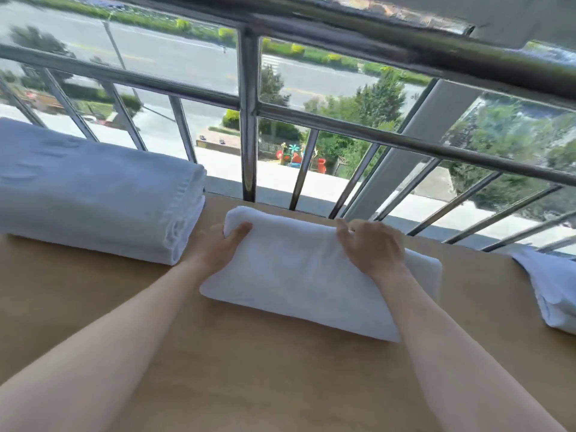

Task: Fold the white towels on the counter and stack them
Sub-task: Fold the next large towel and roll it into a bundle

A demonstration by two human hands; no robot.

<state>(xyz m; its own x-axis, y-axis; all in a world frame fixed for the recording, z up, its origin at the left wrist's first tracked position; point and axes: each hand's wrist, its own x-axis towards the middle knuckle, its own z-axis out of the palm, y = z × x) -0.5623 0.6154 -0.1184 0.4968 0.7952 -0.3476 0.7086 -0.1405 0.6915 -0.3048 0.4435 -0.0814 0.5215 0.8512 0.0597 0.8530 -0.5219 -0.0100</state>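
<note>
A folded white towel (pixel 299 275) lies in the middle of the wooden counter (pixel 218 353), close to its far edge. My left hand (pixel 223 244) grips the towel's far left corner, thumb on top and fingers hidden underneath. My right hand (pixel 372 246) rests on the towel's far right part with fingers curled over its far edge. A stack of folded white towels (pixel 93 191) sits at the left of the counter. Another white towel (pixel 548 291), loosely bunched, lies at the right edge.
Behind the counter runs a metal window railing (pixel 249 120) with vertical bars, and glass with a street and trees far below. Bare wood lies between me and the towel.
</note>
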